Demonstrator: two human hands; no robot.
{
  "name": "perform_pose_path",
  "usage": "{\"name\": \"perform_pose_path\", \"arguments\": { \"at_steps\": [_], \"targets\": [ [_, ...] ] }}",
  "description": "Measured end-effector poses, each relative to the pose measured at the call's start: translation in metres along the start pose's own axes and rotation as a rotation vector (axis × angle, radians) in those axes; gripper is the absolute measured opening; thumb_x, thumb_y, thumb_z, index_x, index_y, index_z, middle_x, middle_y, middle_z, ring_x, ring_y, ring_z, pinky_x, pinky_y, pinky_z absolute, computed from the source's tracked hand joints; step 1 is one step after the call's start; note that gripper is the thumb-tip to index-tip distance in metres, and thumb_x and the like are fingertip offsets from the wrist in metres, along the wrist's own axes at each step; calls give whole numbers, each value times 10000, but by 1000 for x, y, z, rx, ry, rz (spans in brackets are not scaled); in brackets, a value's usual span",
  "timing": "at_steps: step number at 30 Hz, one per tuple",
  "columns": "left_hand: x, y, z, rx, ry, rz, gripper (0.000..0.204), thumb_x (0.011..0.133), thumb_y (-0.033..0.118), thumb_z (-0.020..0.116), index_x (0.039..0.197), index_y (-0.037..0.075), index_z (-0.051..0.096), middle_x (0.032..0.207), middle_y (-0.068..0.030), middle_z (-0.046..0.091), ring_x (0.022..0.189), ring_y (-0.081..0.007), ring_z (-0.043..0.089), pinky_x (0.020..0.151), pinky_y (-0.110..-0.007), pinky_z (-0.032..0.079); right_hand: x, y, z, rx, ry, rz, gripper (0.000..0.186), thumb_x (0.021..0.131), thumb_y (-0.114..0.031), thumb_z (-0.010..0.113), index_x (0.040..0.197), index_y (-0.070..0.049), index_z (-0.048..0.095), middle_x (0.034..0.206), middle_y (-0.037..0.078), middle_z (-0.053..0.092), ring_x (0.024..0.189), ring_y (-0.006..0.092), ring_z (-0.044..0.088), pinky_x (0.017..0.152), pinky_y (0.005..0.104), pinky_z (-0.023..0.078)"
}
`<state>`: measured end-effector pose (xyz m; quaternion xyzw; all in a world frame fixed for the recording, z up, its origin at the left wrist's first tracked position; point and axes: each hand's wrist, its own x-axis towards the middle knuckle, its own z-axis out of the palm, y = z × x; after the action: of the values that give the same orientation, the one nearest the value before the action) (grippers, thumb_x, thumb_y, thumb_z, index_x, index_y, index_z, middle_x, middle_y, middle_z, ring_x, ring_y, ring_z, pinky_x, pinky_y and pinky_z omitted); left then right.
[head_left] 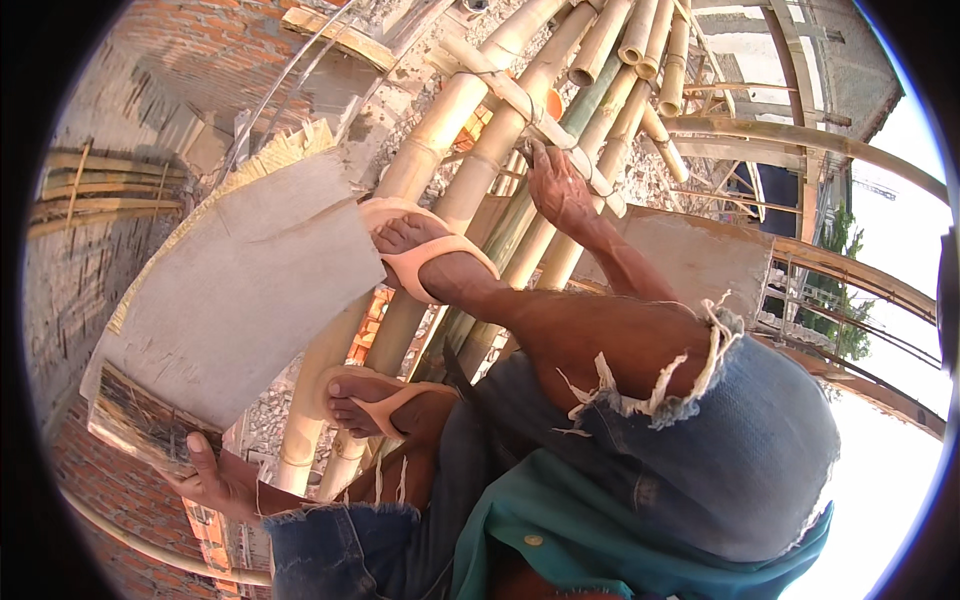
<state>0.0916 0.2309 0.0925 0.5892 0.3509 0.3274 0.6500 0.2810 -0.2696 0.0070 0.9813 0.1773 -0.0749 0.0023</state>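
Observation:
A wide grey board (240, 270) with ragged, splintered edges slants across the left side, partly over the bamboo. At its lower corner, my left hand (212, 482) grips the dark, worn edge, thumb on the upper side and the other fingers mostly hidden. Higher up, my right hand (565, 190) closes its fingers round a split bamboo crosspiece (530, 112) tied over the long bamboo poles (420, 145). My feet, in pale orange sandals (425, 265), stand on those poles, one close to the board's right edge.
Gaps between the poles show rubble and orange bricks (368, 330) below. Brick walls (210, 45) rise at the left, with bundled bamboo (110, 190) against one. More bamboo pole ends (635, 50) lie at the top. Another board (690, 250) lies beyond my right arm.

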Motion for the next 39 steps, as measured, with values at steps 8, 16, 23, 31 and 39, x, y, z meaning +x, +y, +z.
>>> {"name": "perform_pose_path", "arguments": {
  "at_steps": [8, 16, 23, 31, 39],
  "targets": [
    [-9, -13, -137, 210, 246, -7, 764, 851, 120, 780, 1514, 117, 399, 1446, -191, 494, 1236, -304, 578, 918, -393, 598, -23, -13, 22, -4, 128, -64, 477, 943, -100, 552, 1375, 50, 416, 1060, 211, 530, 978, 365, 566, 884, 473, 488],
    [-41, -29, -201, 279, 332, 13, 769, 833, 151, 804, 1495, 97, 418, 1404, -173, 531, 1188, -287, 593, 946, -395, 567, -68, 28, 23, 50, 125, 298, 493, 1012, -187, 508, 1435, 41, 398, 1215, 289, 489, 1063, 467, 543, 894, 530, 481],
    [-56, -23, -221, 297, 294, 44, 775, 816, 178, 825, 1479, 80, 435, 1368, -157, 563, 1145, -272, 606, 969, -398, 540, -97, 50, 57, 109, 154, 118, 603, 1006, -176, 556, 1540, -18, 323, 1243, 266, 484, 1133, 439, 501, 994, 528, 429],
    [-90, 11, -245, 305, 192, 248, 786, 797, 209, 849, 1460, 60, 454, 1326, -139, 600, 1097, -255, 621, 996, -401, 509, -17, -90, 19, -9, -198, -188, 527, 951, -151, 533, 1426, 34, 399, 1329, 192, 522, 1241, 353, 491, 1049, 443, 386],
    [-106, 65, -225, 638, -91, 416, 691, 809, 136, 819, 1424, 87, 508, 1282, -166, 620, 1090, -311, 634, 914, -421, 538, 14, -215, -10, -208, -210, -534, 703, 867, -125, 590, 1491, -11, 287, 1439, 221, 443, 1344, 387, 413, 1138, 490, 286]
  ]
}}
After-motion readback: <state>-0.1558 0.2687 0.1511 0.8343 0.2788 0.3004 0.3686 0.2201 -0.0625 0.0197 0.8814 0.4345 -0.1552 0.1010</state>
